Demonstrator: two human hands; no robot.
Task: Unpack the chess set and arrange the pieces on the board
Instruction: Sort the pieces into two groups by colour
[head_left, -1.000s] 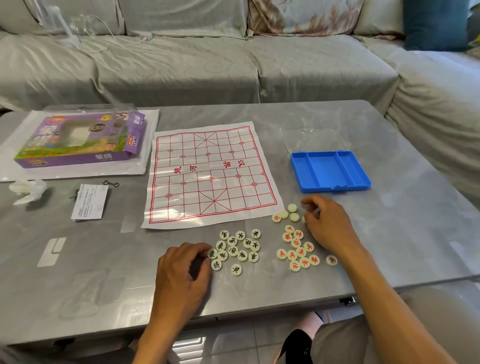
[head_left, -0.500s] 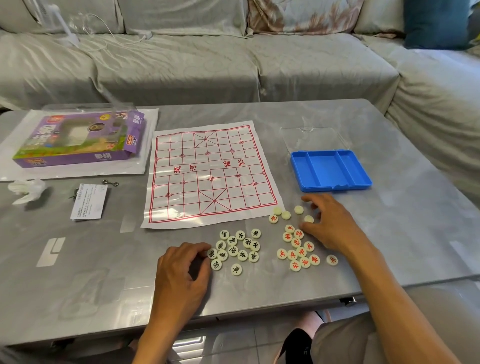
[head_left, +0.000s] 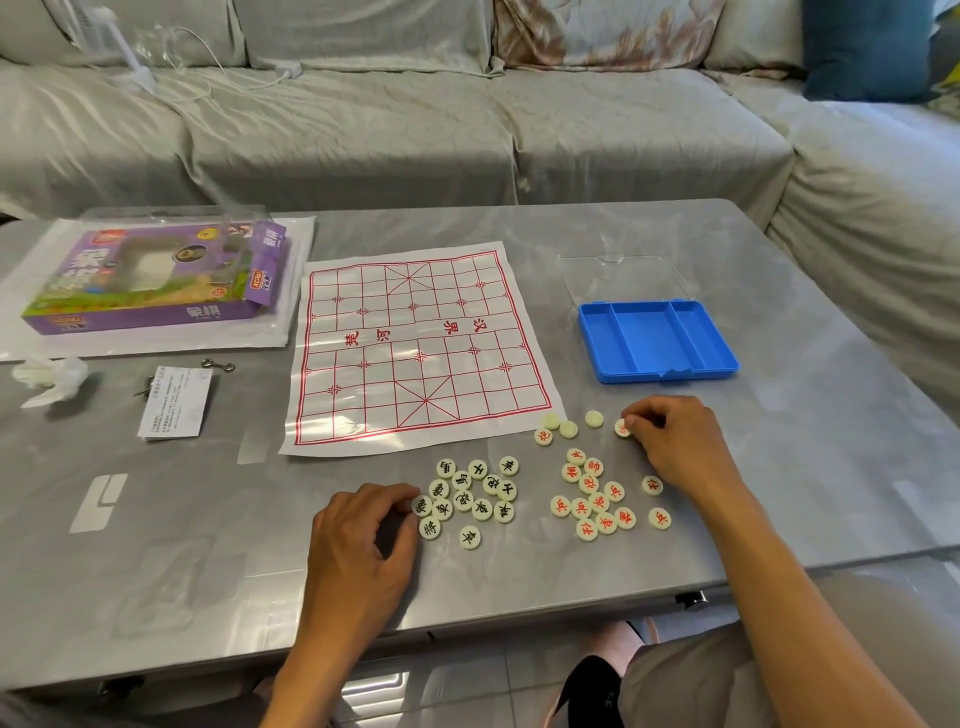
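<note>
With the paper board (head_left: 423, 345) as the landmark, lying flat and bare of pieces near the middle of the grey tabletop (head_left: 810, 467): well to its left sits a purple game box (head_left: 150, 280) on a white sheet (head_left: 156, 343), and nearer the front on that side lie a crumpled tissue (head_left: 49, 376), a small printed leaflet (head_left: 176, 402) and two small metal hooks (head_left: 218, 365).

Just in front of the board's near edge, the black-lettered pieces (head_left: 475, 496) lie in a loose cluster. The left hand (head_left: 363, 545) rests on the tabletop at the left edge of this cluster, fingers curled, with fingertips touching the leftmost piece; whether it actually grips that piece cannot be told.

Off the board's near right corner lie the red-lettered pieces (head_left: 597, 499), with a few blank-side-up pieces (head_left: 566, 427) just beyond them. The right hand (head_left: 675, 447) is curled over the far right of this group, its fingertips pinching one red piece (head_left: 622, 428) against the tabletop.

To the right of the board sits an open blue tray (head_left: 657, 340), its clear lid (head_left: 623, 278) lying flat behind it.
</note>
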